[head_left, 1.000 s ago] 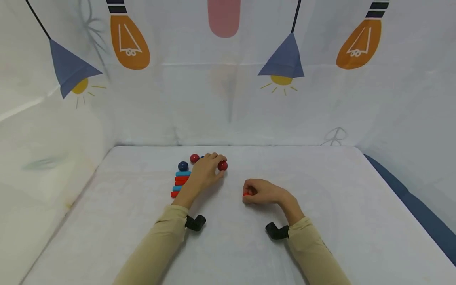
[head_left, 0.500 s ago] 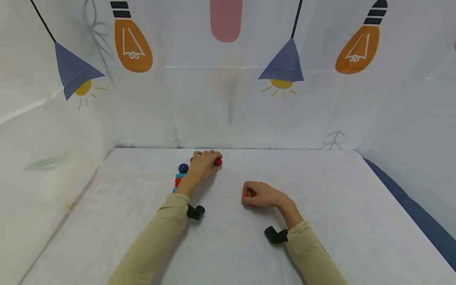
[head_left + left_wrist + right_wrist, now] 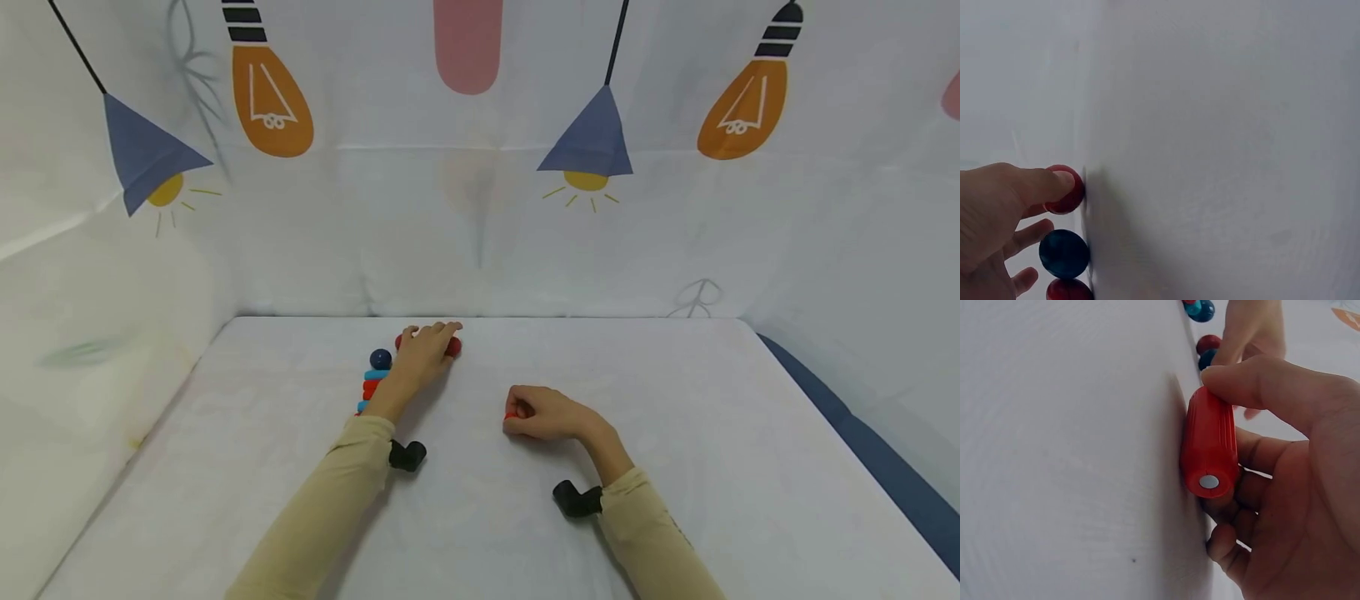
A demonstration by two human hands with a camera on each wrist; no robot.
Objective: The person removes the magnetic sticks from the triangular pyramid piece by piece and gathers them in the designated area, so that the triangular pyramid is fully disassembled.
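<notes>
My left hand (image 3: pixel 424 357) is at the back of the table, pinching a glossy red ball (image 3: pixel 1065 199) with its thumb across the front. Right beside that ball is a dark blue ball (image 3: pixel 1064 254), followed by another red ball (image 3: pixel 1069 289); together they make a short row. My right hand (image 3: pixel 551 414) holds a red ribbed magnetic rod (image 3: pixel 1210 444) between thumb and fingers, low over the table. A silver disc shows in the rod's near end. In the head view the left hand hides the blue ball in the row and covers part of the red ones.
A second blue ball (image 3: pixel 380 359) sits left of my left hand. In front of it lies a stack of red and light-blue rods (image 3: pixel 372 385), partly behind the wrist. The white table (image 3: pixel 480 517) ends at a back wall sheet (image 3: pixel 360 242) with printed lamps.
My left hand has carried its red ball a little left and back, to beside the blue ball in the row. The right hand keeps its rod in about the same place.
</notes>
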